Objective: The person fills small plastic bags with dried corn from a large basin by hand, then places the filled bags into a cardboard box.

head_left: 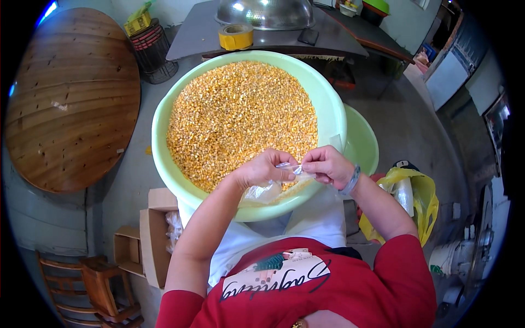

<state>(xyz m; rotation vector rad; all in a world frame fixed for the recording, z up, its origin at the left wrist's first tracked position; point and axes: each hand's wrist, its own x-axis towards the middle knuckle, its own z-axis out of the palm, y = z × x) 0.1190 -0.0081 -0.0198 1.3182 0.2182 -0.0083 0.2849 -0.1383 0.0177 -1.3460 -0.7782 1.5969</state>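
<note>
A wide pale-green basin point(164, 109) sits in front of me, filled with yellow corn kernels point(240, 115). Over its near rim, my left hand point(261, 170) and my right hand point(328, 165) pinch the top edge of a small clear plastic bag point(268, 190) between fingertips. The bag hangs below my left hand and looks crumpled; whether it holds kernels I cannot tell. A bracelet circles my right wrist.
A second green basin point(363, 143) peeks out at the right. A yellow plastic bag point(421, 202) lies right of me, open cardboard boxes point(153, 240) at left, a round wooden tabletop point(71, 98) far left, and a table with a steel bowl point(265, 13) and tape roll point(235, 37) behind.
</note>
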